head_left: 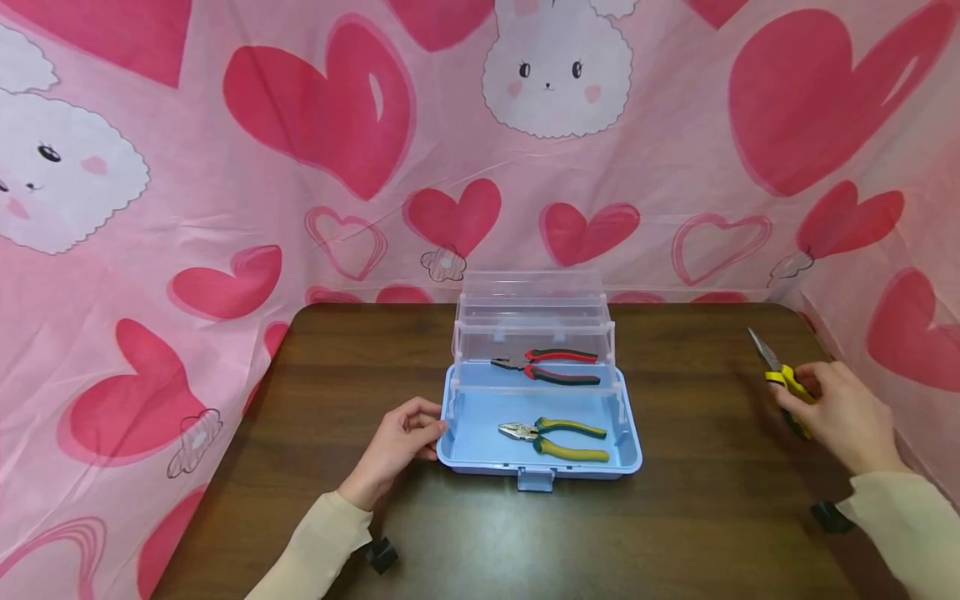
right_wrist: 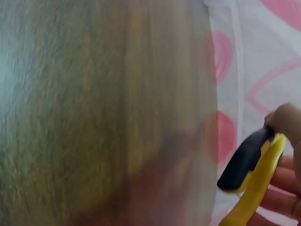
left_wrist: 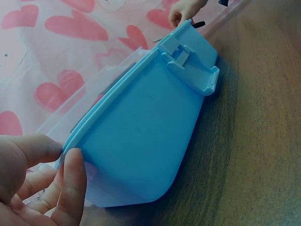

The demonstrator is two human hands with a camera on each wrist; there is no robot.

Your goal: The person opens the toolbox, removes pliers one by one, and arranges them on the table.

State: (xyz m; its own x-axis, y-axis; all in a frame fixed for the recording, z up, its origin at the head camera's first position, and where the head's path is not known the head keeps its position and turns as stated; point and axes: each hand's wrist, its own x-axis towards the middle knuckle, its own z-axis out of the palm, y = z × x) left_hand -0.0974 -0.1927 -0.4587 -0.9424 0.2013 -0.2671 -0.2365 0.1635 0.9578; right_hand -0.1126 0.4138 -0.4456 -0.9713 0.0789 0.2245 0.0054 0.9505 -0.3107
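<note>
A light-blue toolbox (head_left: 480,404) stands on the table with its clear lid raised. My left hand (head_left: 401,442) pinches the box's left rim; in the left wrist view the thumb lies at the rim and the other fingers below it. Inside lie pliers with green and yellow handles (head_left: 573,451) near the front and pliers with red and black handles (head_left: 562,377) behind them. Off to the right, my right hand (head_left: 847,412) grips needle-nose pliers (head_left: 787,379) with yellow and black handles, their pointed tip facing away. The right wrist view shows only the handles (right_wrist: 256,183).
The clear lid (head_left: 534,312) rises behind the box, close to the table's back edge. A latch (head_left: 536,479) hangs at the box's front. Pink heart-patterned cloth (head_left: 660,150) hangs behind and beside the brown wooden table (head_left: 720,500).
</note>
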